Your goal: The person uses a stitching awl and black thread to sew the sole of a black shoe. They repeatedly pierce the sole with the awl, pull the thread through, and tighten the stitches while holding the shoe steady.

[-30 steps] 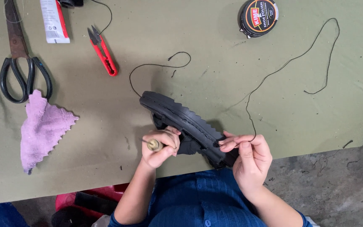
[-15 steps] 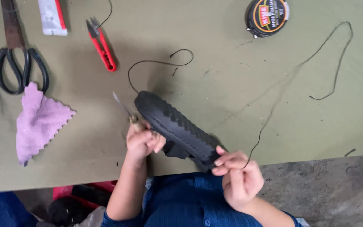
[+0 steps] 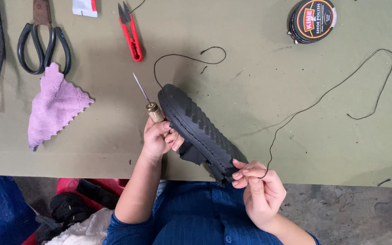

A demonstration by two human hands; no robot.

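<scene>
A black shoe (image 3: 200, 129) is held sole-up over the near edge of the green table (image 3: 259, 90). My left hand (image 3: 159, 136) grips a stitching awl (image 3: 148, 102) with a brass collar, its needle pointing up and away, and rests against the shoe's toe end. At the heel end my right hand (image 3: 259, 188) pinches a long black thread (image 3: 323, 97), which runs off across the table to the right. A second length of thread (image 3: 182, 56) curls above the toe.
Red thread snips (image 3: 132, 34) lie at the top, large black scissors (image 3: 41, 43) at the upper left, a lilac cloth (image 3: 55, 106) below them. A round polish tin (image 3: 313, 20) sits at the upper right. Black shoes lie in a red bin (image 3: 75, 199) under the table.
My left hand has drawn the awl out from behind the shoe, and its needle now stands free beside the toe. My right hand has pulled the thread down towards me.
</scene>
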